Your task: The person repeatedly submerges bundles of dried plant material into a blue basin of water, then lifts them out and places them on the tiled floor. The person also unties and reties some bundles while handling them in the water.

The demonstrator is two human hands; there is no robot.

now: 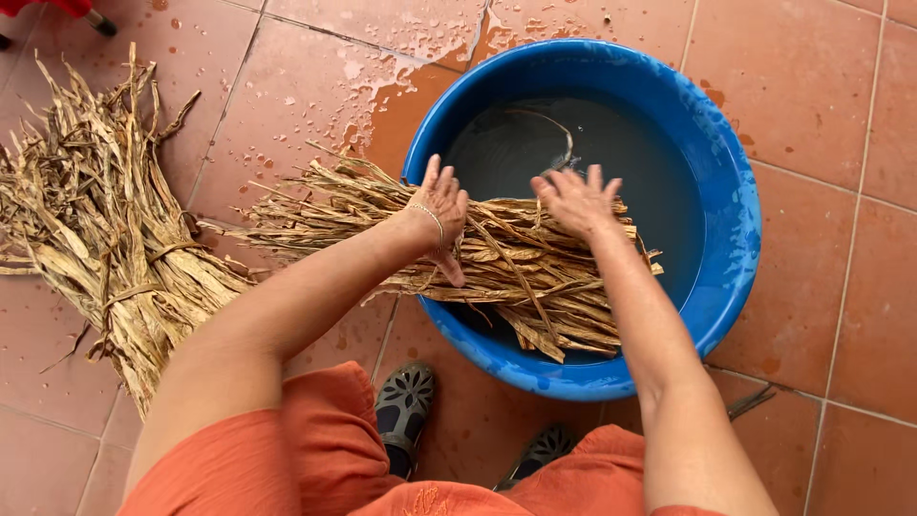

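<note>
A bundle of dry tan leaf strips [516, 277] lies across the rim of a round blue basin [731, 239] holding dark water. My left hand [441, 212] rests flat on the bundle near the basin's left rim, fingers spread, a thin bracelet at the wrist. Over the water, my right hand [578, 199] presses palm-down on the bundle's right part, fingers apart. Neither hand grips the strips. One loose strip [554, 129] curls in the water behind the hands.
A second, larger tied bundle of dry strips [100, 239] lies on the terracotta tile floor [831, 105] at left. Water is splashed on the tiles [382, 67] behind the basin. My dark shoes [403, 406] and orange clothing are at the bottom.
</note>
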